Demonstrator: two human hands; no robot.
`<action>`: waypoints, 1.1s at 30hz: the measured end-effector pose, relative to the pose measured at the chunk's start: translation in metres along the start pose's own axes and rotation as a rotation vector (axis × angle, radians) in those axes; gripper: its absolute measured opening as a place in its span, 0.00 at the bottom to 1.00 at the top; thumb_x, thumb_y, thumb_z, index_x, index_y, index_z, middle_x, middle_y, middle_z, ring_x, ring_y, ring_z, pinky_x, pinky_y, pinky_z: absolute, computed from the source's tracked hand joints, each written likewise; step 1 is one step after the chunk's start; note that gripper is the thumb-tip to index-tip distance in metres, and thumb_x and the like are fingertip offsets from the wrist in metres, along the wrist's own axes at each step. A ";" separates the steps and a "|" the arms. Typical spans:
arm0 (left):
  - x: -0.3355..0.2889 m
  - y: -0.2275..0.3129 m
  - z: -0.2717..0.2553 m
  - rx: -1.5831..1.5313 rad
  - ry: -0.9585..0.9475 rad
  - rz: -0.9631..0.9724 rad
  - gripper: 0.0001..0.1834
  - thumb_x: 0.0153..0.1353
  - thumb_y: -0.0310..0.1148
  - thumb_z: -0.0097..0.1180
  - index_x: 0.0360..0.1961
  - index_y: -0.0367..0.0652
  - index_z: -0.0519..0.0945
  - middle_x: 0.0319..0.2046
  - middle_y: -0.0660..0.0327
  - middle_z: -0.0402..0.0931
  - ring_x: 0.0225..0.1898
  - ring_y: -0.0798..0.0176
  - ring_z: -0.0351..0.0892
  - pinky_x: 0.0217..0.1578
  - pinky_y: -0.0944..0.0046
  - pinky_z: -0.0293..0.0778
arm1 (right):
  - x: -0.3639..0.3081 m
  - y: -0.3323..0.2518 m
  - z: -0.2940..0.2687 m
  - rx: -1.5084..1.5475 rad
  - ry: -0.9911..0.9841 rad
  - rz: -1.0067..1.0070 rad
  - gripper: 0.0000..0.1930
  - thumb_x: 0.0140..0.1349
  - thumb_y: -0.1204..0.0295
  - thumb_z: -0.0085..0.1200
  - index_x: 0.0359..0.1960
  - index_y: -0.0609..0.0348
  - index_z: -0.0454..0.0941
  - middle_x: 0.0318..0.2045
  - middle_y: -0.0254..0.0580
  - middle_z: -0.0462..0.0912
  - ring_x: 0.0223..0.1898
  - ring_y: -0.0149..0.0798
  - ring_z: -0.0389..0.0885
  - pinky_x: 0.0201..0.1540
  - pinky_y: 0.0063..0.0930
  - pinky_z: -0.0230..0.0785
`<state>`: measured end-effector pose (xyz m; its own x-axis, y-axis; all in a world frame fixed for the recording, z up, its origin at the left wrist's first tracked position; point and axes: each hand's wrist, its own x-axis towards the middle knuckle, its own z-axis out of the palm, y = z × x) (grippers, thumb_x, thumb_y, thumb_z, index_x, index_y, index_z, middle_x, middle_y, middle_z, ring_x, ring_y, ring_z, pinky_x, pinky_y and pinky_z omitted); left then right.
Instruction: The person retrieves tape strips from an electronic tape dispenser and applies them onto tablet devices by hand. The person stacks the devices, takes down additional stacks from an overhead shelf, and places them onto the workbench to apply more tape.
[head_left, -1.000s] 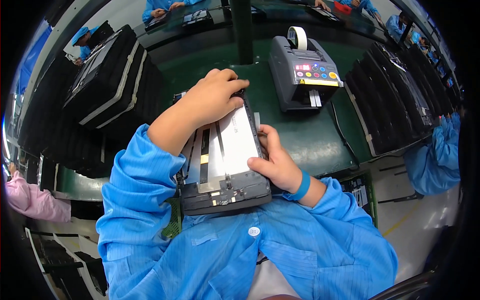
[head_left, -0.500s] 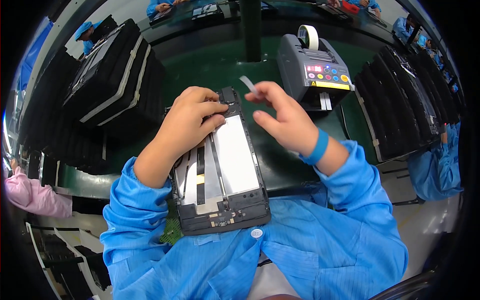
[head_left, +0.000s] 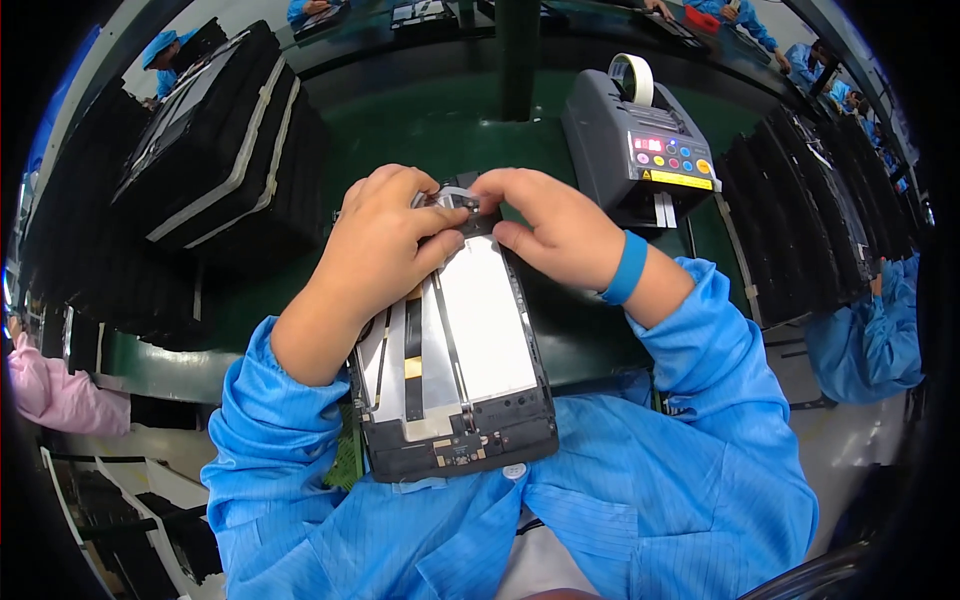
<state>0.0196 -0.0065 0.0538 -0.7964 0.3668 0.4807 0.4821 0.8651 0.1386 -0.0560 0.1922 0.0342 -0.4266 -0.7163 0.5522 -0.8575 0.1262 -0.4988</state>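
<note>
An opened tablet (head_left: 495,345), with a black frame, silver plates and dark ribbon cables, leans between the table edge and my blue jacket. My left hand (head_left: 385,235) is closed over its upper left part, the thumb and forefinger pressed near the top. My right hand (head_left: 560,230) reaches the tablet's upper right corner, fingers bent and thumb on the edge. A short pale strip of tape (head_left: 456,192) lies across the top end, between the fingertips of both hands. The right fingertips pinch at its end, partly hidden.
A grey tape dispenser (head_left: 640,150) with a white roll stands at the far right. Stacks of black trays rise on the left (head_left: 225,140) and right (head_left: 800,210). A dark post (head_left: 517,60) stands on the green table (head_left: 430,140). Co-workers sit around.
My right hand has moved left and brought the strip of tape from the air down onto the tablet's top end. My left hand stays on the tablet, and the view has shifted slightly.
</note>
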 end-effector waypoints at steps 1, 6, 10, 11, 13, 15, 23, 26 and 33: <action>-0.002 -0.001 0.001 0.000 -0.002 -0.005 0.11 0.49 0.36 0.61 0.34 0.46 0.85 0.39 0.57 0.73 0.49 0.54 0.69 0.50 0.54 0.63 | 0.001 0.001 -0.003 0.048 0.018 0.021 0.12 0.55 0.74 0.52 0.42 0.57 0.73 0.32 0.43 0.75 0.39 0.44 0.74 0.43 0.33 0.67; -0.001 -0.004 0.002 -0.061 -0.024 -0.028 0.11 0.50 0.34 0.59 0.35 0.47 0.85 0.40 0.55 0.73 0.50 0.52 0.68 0.51 0.55 0.63 | 0.020 0.006 -0.021 0.172 -0.105 0.193 0.08 0.59 0.67 0.53 0.30 0.60 0.76 0.27 0.42 0.73 0.31 0.38 0.73 0.35 0.29 0.66; 0.000 -0.007 0.002 -0.135 -0.056 -0.095 0.12 0.48 0.30 0.56 0.35 0.44 0.85 0.42 0.53 0.73 0.50 0.51 0.68 0.52 0.56 0.64 | 0.036 0.012 -0.018 0.128 -0.427 0.297 0.10 0.61 0.68 0.53 0.29 0.63 0.75 0.22 0.40 0.73 0.25 0.35 0.70 0.31 0.27 0.65; 0.000 -0.008 0.001 -0.157 -0.072 -0.108 0.13 0.48 0.29 0.55 0.35 0.44 0.85 0.43 0.53 0.72 0.51 0.51 0.67 0.52 0.56 0.63 | 0.039 0.014 -0.016 0.073 -0.457 0.261 0.10 0.61 0.68 0.53 0.29 0.63 0.76 0.21 0.41 0.74 0.24 0.35 0.70 0.29 0.27 0.65; 0.001 -0.010 0.001 -0.175 -0.099 -0.139 0.12 0.49 0.31 0.56 0.35 0.44 0.85 0.43 0.53 0.72 0.51 0.51 0.66 0.52 0.57 0.63 | 0.043 0.015 -0.013 0.064 -0.477 0.282 0.10 0.61 0.68 0.53 0.29 0.63 0.76 0.21 0.42 0.74 0.24 0.35 0.70 0.29 0.27 0.65; 0.003 -0.013 0.001 -0.197 -0.127 -0.171 0.12 0.50 0.32 0.56 0.35 0.44 0.85 0.43 0.54 0.72 0.52 0.52 0.65 0.52 0.57 0.63 | 0.047 0.016 -0.012 0.056 -0.499 0.305 0.10 0.61 0.68 0.53 0.28 0.63 0.76 0.21 0.43 0.75 0.23 0.36 0.70 0.29 0.28 0.65; 0.018 -0.007 0.000 -0.218 -0.174 -0.321 0.08 0.51 0.37 0.63 0.26 0.43 0.86 0.39 0.57 0.71 0.50 0.54 0.64 0.48 0.59 0.64 | 0.047 0.017 -0.011 -0.015 -0.478 0.252 0.11 0.58 0.66 0.54 0.24 0.61 0.76 0.18 0.42 0.74 0.22 0.36 0.70 0.27 0.28 0.65; 0.018 -0.007 0.004 -0.249 -0.192 -0.352 0.07 0.48 0.35 0.65 0.25 0.43 0.86 0.38 0.58 0.71 0.49 0.55 0.64 0.47 0.59 0.65 | 0.045 0.015 -0.007 -0.049 -0.456 0.411 0.16 0.53 0.58 0.58 0.25 0.61 0.77 0.19 0.45 0.76 0.23 0.43 0.75 0.29 0.33 0.68; 0.013 -0.010 -0.001 -0.184 -0.169 -0.284 0.08 0.45 0.33 0.66 0.27 0.43 0.85 0.41 0.57 0.71 0.53 0.52 0.63 0.51 0.57 0.63 | 0.029 0.033 0.006 0.418 -0.255 0.906 0.24 0.52 0.52 0.60 0.22 0.66 0.75 0.15 0.43 0.75 0.20 0.36 0.72 0.27 0.32 0.67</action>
<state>0.0047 -0.0106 0.0592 -0.9494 0.1858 0.2532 0.2787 0.8701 0.4065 -0.0952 0.1716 0.0297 -0.7480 -0.6014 -0.2808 -0.0548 0.4776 -0.8769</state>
